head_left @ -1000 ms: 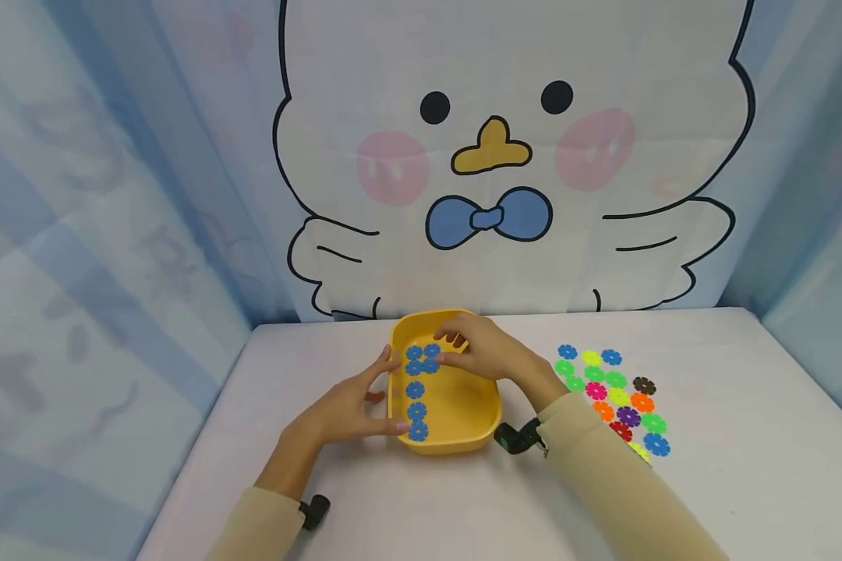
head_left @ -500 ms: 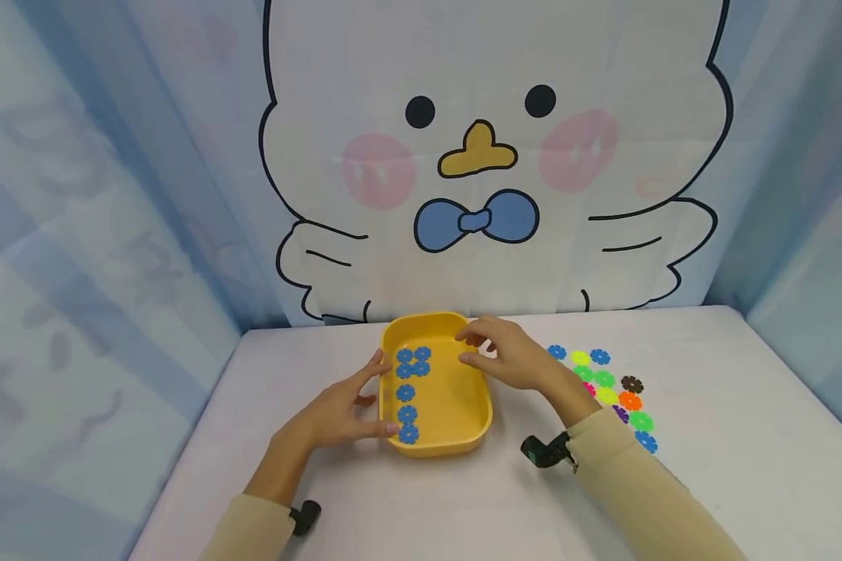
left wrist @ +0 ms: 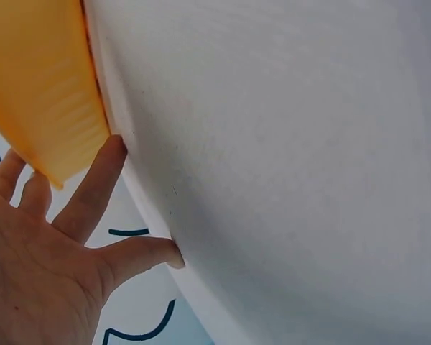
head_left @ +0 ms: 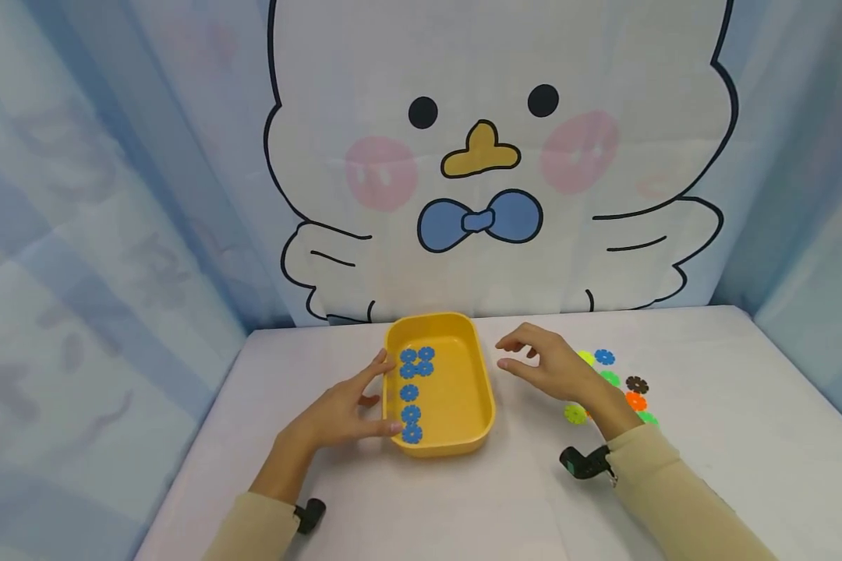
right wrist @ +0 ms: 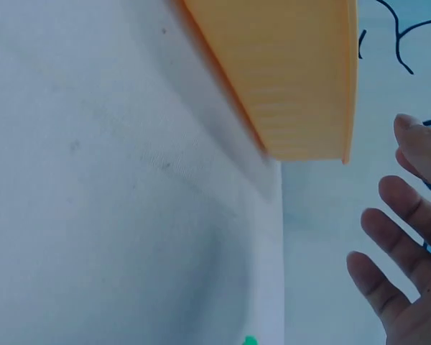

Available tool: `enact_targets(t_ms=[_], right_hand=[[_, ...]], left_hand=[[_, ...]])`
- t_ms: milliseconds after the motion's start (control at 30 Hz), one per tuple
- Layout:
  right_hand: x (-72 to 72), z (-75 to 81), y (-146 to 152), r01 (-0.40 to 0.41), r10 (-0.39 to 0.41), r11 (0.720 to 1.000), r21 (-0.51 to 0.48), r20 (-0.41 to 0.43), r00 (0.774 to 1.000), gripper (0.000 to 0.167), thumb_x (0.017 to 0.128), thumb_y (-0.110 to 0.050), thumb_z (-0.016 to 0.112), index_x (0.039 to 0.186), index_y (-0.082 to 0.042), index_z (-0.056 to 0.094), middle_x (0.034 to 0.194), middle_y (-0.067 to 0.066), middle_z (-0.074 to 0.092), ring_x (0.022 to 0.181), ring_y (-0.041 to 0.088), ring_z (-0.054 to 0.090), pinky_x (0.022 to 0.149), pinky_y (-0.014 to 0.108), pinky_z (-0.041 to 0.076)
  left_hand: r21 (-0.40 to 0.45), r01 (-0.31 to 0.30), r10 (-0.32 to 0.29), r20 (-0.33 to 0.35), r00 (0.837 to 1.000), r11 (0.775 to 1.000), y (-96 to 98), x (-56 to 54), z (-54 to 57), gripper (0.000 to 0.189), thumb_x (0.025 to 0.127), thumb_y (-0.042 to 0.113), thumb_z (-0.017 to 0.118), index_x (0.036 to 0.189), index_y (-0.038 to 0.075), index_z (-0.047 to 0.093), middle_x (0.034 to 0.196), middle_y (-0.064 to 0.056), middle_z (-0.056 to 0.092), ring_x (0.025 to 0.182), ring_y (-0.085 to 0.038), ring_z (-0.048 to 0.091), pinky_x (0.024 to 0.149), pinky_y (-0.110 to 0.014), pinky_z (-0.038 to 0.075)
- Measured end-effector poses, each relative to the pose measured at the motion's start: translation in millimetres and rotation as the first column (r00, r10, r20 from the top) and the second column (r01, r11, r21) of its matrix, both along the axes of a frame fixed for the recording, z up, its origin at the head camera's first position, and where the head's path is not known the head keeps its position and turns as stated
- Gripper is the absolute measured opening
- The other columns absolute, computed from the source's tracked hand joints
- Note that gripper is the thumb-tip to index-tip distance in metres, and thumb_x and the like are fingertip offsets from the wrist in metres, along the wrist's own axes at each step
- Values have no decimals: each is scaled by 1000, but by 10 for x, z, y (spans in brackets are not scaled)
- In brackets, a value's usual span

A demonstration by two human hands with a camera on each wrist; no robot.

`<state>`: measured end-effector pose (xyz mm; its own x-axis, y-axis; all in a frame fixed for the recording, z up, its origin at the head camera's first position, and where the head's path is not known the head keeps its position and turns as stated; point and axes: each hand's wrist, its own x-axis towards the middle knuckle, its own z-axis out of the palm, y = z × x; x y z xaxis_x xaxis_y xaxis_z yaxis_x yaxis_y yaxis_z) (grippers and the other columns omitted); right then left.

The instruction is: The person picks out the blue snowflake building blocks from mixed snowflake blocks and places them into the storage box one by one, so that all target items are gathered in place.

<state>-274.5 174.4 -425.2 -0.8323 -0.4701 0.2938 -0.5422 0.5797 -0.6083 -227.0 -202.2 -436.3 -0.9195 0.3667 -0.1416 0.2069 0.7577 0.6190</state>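
Note:
A yellow plastic tray (head_left: 456,397) stands on the table, with several blue notched snowflake discs (head_left: 409,393) along the left side of its floor. My left hand (head_left: 337,413) rests against the tray's left side, thumb near the front corner and fingers spread. The left wrist view shows those fingers (left wrist: 93,187) fairly straight against the tray wall. To the right of the tray, above the table, my right hand (head_left: 550,362) is apart from it. Its fingers (right wrist: 395,237) are loosely bent and hold nothing.
Loose snowflake discs lie right of the tray, among them a blue disc (head_left: 604,357), a brown disc (head_left: 637,384) and an orange disc (head_left: 635,401). My right forearm hides part of them. A curtain with a printed cartoon bird (head_left: 491,273) hangs behind the table.
My right hand has moved from inside the tray out to the right, past its rim. My left hand stays at the tray's left side. The blue discs look unmoved in the tray.

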Motion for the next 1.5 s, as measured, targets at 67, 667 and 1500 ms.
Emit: enact_targets(t_ms=[67, 667, 1500], right_hand=[[-2, -18, 64, 2, -2, 1000, 2, -2, 1000, 28, 95, -29, 76, 120, -19, 69, 115, -4, 67, 109, 26, 62, 91, 45, 56], [-125, -144, 600, 114, -117, 989, 97, 27, 993, 28, 101, -17, 67, 127, -6, 66, 124, 14, 65, 118, 37, 60, 101, 59, 51], [-250, -282, 820, 217, -247, 960, 178, 168, 955, 32, 102, -16, 63, 133, -7, 63, 139, 20, 57, 135, 46, 41, 114, 71, 30]], left_hand=[[-2, -3, 3, 0, 1000, 1000, 5, -4, 6, 98, 77, 64, 81, 159, 41, 32, 168, 28, 8, 122, -20, 67, 104, -53, 52], [-24, 3, -2, 8, 1000, 1000, 0, -27, 26, 99, 78, 64, 80, 160, 39, 32, 169, 26, 8, 123, -20, 66, 105, -54, 51], [-21, -7, 7, 13, 1000, 1000, -11, -46, -17, 100, 76, 67, 80, 159, 42, 32, 166, 32, 7, 123, -18, 66, 106, -55, 51]])
